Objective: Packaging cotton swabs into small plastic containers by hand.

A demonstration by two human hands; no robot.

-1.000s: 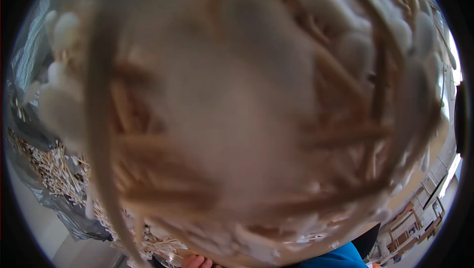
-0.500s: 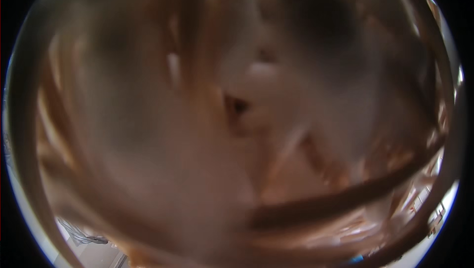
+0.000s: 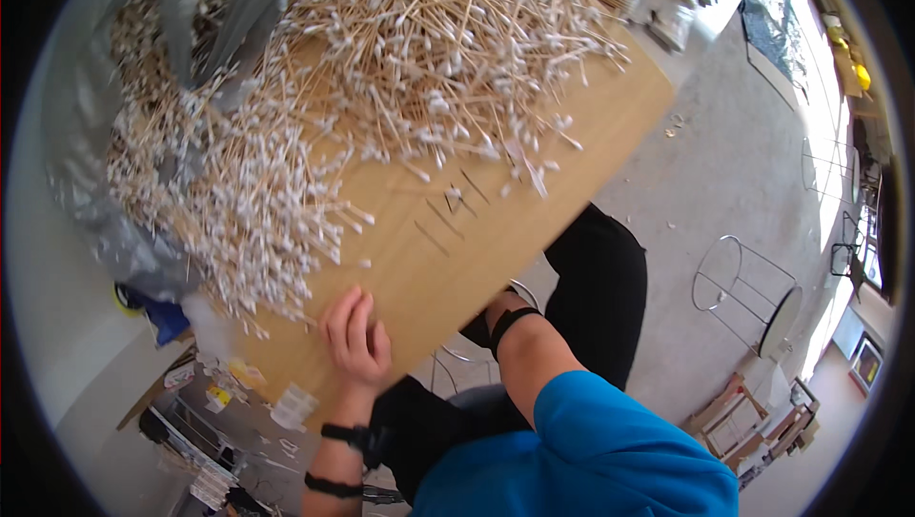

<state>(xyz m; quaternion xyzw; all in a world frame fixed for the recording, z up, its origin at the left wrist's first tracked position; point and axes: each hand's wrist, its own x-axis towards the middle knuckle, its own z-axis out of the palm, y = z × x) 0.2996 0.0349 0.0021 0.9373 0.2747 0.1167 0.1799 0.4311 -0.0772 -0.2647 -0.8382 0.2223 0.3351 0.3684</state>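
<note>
My left hand [image 3: 355,341] rests at the table's near edge, fingers loosely bent and thumb apart, with nothing in it. Just beyond its fingertips begins a spread of cotton swabs [image 3: 272,222] with white tips and wooden sticks. A larger heap of cotton swabs [image 3: 448,50] covers the far part of the wooden tabletop [image 3: 400,279]. My right arm [image 3: 534,355], with a black band round it, reaches down at the table's edge. The tabletop hides my right hand.
A grey plastic bag [image 3: 91,174] with swabs stands at the left. Small packages [image 3: 667,17] lie at the far right. Beyond the right edge, a round-seated metal stool [image 3: 748,293] lies on the floor, with cardboard pieces [image 3: 739,422] nearer me.
Earlier, something brown and blurred, very close to the camera, covered nearly the whole view. Now it is gone, and the table, swabs and my arms show.
</note>
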